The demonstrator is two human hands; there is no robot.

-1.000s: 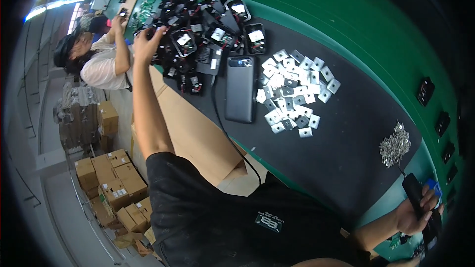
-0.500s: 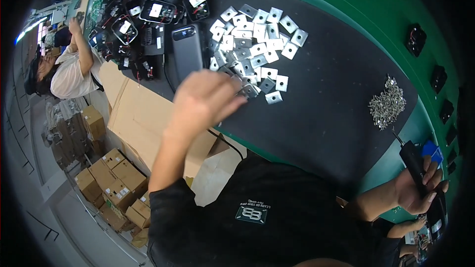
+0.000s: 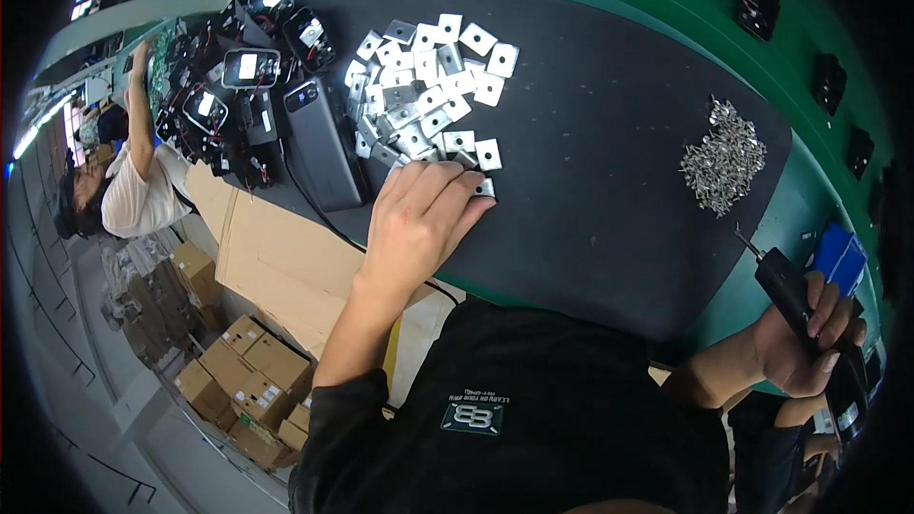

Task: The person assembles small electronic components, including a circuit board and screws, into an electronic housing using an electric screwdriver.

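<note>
My left hand [image 3: 419, 216] is down at the near edge of a pile of square metal plates [image 3: 430, 95], each with a hole in its middle. Its fingers are bent and closed, and one metal plate [image 3: 485, 187] shows between the index finger and thumb; the fingertips are partly hidden. At the far right, my right hand [image 3: 804, 343] is wrapped round a black electric screwdriver [image 3: 785, 287]. The thin bit points toward a heap of small silver screws [image 3: 724, 162] without touching it.
A dark grey power bank [image 3: 324, 148] lies left of the plates, beside a cable and a stack of black housings [image 3: 249, 69] with red wires. Black units stand along the green surface at right. A blue object [image 3: 838, 257] is near the screwdriver. Cardboard boxes [image 3: 257, 376] and a co-worker [image 3: 138, 186] are at left.
My left hand has moved right across the pile's near edge and closed at the single plate there. My right hand still holds the screwdriver. The whole view has shifted a little.
</note>
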